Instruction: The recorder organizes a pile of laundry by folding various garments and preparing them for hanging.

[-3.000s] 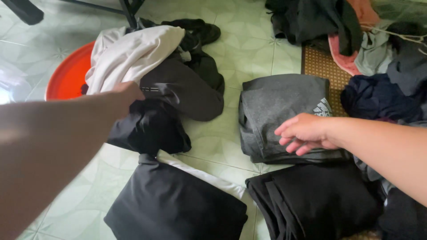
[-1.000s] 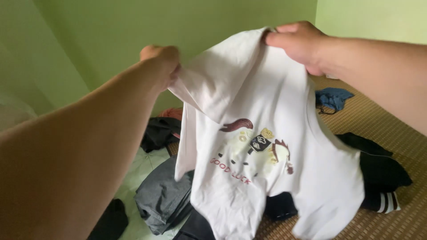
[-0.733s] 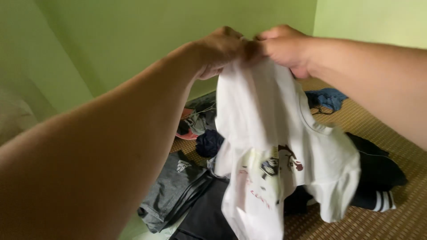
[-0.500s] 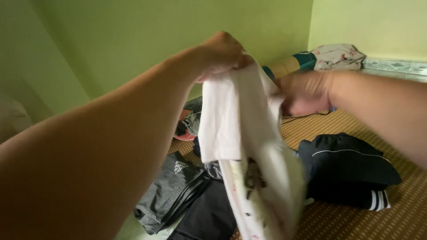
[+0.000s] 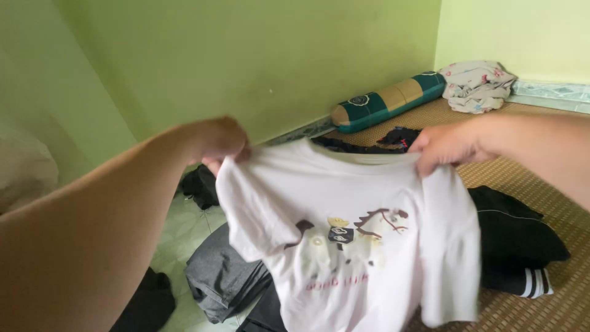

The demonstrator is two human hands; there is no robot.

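Note:
A white T-shirt (image 5: 350, 246) with a cartoon print and red lettering on its front hangs spread out in front of me, print facing me. My left hand (image 5: 218, 140) grips its left shoulder. My right hand (image 5: 445, 146) grips the right shoulder. The shirt is stretched flat between both hands, above the clothes on the floor.
A folded grey garment (image 5: 218, 276) lies on the tiled floor under the shirt. A black garment with white stripes (image 5: 519, 246) rests on the woven mat (image 5: 553, 190) at the right. By the green wall lie a green and tan bolster (image 5: 387, 101) and a crumpled patterned cloth (image 5: 476, 83).
The shirt was bunched with both hands close together and my right hand lower; now my hands have spread apart and the shirt is held open by its shoulders, lower than before.

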